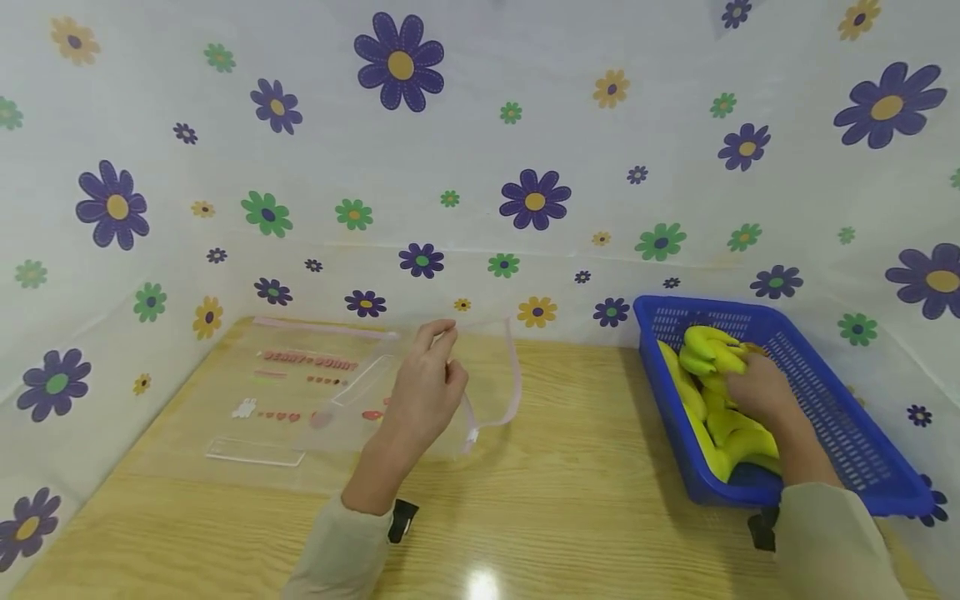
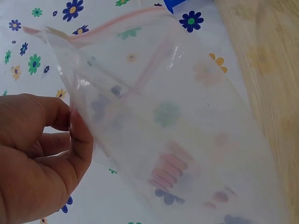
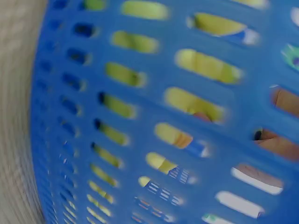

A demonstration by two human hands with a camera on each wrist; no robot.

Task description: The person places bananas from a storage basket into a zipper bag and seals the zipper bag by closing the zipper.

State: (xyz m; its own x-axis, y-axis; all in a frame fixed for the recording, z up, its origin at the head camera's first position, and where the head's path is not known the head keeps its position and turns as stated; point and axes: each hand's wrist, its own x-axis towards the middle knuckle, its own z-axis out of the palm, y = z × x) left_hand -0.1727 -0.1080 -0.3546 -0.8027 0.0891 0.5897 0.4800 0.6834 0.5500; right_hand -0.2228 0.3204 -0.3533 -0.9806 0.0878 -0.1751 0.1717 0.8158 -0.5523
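Observation:
A translucent zip bag (image 1: 277, 433) with a pink zip edge and pink and red printing lies on the left of the table. My left hand (image 1: 427, 387) pinches its edge between thumb and fingers, and the lifted film (image 2: 196, 112) spreads out beside the fingers in the left wrist view. Over on the right, my right hand (image 1: 761, 392) reaches into a blue basket (image 1: 862, 433) and grips a yellow bunch of bananas (image 1: 705, 346). The basket's slotted wall (image 3: 154, 107) covers most of the right wrist view, so those fingers are largely hidden.
More bananas (image 1: 738, 437) lie in the basket's left side under the held bunch. The wood-grain table (image 1: 570, 467) stretches between bag and basket. A white sheet with printed flowers (image 1: 480, 133) hangs behind and along both sides.

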